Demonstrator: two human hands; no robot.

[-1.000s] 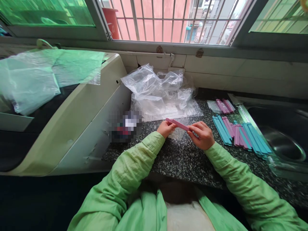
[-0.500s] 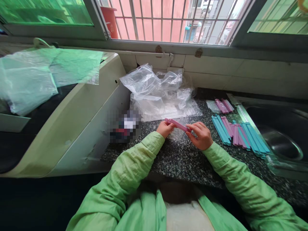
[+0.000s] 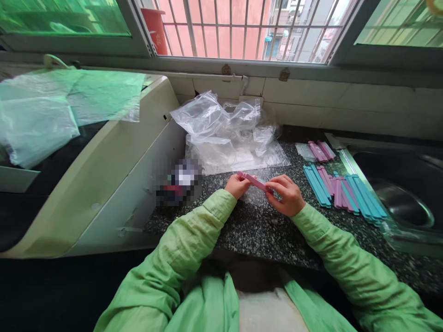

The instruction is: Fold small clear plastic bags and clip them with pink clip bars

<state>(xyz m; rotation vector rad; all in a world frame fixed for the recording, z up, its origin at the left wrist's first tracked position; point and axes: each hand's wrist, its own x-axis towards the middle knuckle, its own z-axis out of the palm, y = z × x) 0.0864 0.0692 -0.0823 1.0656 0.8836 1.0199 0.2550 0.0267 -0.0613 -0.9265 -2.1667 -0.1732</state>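
Note:
Both of my hands hold a long pink bag clip above the dark speckled counter, its left end raised a little. My left hand pinches the left end between thumb and fingers. At the other end, my right hand is closed on the clip with thumb and forefinger. A small clear plastic bag lies under the clip, partly hidden by it. To the right of my right hand rest blue bag clips and pink bag clips in loose rows.
Crumpled clear plastic bags are heaped at the back. More pink clips lie beside a small clear packet. A sink borders the counter on the right. A pale appliance stands on the left, near a blurred-out object.
My right hand has shifted slightly left along with the right end of the pink clip. My left hand keeps its grip. The whole view has moved very slightly.

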